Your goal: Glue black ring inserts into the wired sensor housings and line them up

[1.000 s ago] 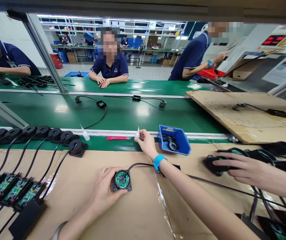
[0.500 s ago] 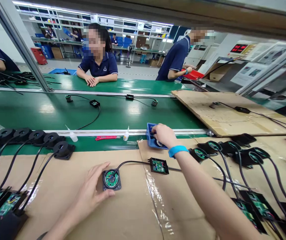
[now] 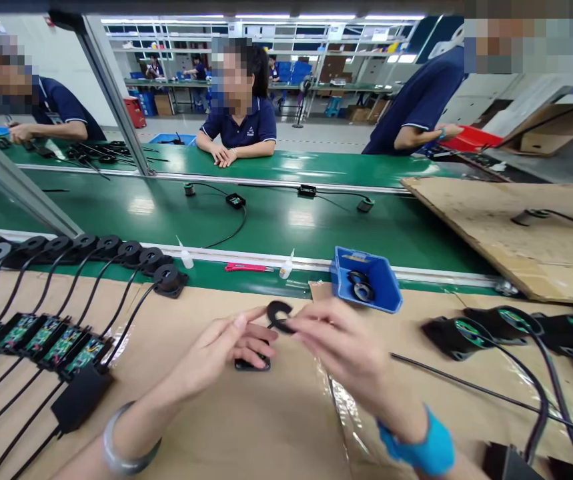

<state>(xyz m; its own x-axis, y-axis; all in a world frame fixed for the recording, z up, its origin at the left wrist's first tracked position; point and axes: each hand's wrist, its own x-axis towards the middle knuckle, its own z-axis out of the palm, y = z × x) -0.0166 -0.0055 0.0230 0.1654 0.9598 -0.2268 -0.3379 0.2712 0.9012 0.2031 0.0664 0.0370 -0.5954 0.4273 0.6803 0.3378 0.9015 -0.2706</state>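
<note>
Head view: your right hand (image 3: 346, 350) pinches a black ring (image 3: 279, 315) in its fingertips, raised just above the black housing (image 3: 252, 362) — your left hand (image 3: 219, 353) rests open-fingered on that housing, on the cardboard-covered counter (image 3: 246, 427), near the blue bin (image 3: 365, 280).

Black ring (image 3: 279, 315) between both hands' fingers (image 3: 302, 327), perhaps above a black housing (image 3: 252, 363).

I'm on a factory assembly line: beyond my hands (image 3: 286, 353) runs a green conveyor belt (image 3: 286, 227), with uniformed co-workers (image 3: 239, 120) opposite.
</note>
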